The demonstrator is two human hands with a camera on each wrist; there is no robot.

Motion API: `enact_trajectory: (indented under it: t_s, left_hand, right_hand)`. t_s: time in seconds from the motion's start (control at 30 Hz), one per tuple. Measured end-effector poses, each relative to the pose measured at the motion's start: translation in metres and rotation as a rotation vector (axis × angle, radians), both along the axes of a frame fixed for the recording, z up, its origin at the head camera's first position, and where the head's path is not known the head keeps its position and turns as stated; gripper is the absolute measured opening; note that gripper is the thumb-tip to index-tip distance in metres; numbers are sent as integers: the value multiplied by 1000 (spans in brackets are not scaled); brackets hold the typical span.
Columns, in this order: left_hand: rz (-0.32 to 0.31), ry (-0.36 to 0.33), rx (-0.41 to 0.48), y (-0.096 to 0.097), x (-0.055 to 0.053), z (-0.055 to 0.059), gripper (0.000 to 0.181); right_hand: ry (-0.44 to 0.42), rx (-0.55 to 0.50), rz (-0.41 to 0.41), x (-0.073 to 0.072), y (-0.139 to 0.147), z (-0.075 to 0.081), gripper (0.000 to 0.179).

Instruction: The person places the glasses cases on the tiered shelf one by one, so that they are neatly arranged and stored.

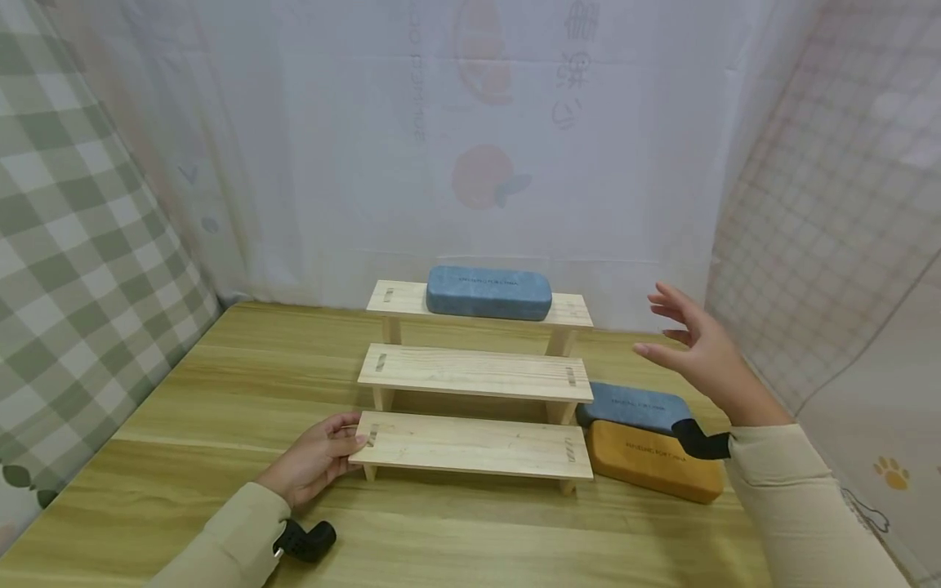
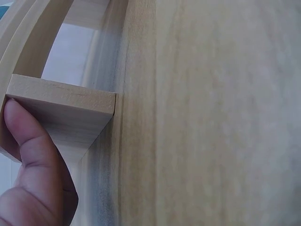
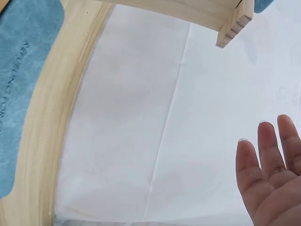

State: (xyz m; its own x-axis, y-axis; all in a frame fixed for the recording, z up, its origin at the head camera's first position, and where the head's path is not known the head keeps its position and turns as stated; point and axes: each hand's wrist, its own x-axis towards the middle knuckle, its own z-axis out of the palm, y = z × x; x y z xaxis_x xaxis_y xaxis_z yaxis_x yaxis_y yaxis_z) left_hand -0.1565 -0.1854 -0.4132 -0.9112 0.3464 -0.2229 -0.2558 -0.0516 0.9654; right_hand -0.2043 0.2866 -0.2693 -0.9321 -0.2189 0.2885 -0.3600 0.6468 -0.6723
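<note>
A pale wooden three-step display stand [image 1: 470, 443] rises toward the back of the table. My left hand [image 1: 316, 459] grips the left end of its lowest step, thumb over the top edge. The left wrist view shows one digit [image 2: 35, 155] of that hand tucked beneath the step beside its leg [image 2: 61, 96]. On the top step lies a blue glasses case [image 1: 488, 292], left of my right hand. Held up in the air to the right of the stand, my right hand [image 1: 698, 355] has spread, slightly bent fingers and nothing in it.
Right of the stand, a second blue case [image 1: 632, 404] and a mustard-yellow case [image 1: 654, 461] lie side by side on the wood-grain table [image 1: 470, 539]. White printed cloth [image 1: 331, 163] hangs behind; a green checked cloth [image 1: 73, 188] hangs at left, a grid-patterned one [image 1: 831, 163] at right.
</note>
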Motion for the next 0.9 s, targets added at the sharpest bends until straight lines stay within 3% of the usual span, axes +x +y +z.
enact_trajectory:
  t_s: [0.57, 0.67, 0.9]
  left_hand:
    - [1, -3, 9, 1, -1, 0, 63]
    - [-3, -2, 9, 0, 0, 0, 62]
    - [7, -6, 0, 0, 0, 0, 62]
  right_hand:
    - [10, -155, 47, 39, 61, -56, 69]
    - [-52, -134, 33, 44, 72, -64, 69]
    - [-261, 65, -82, 55, 89, -78, 72]
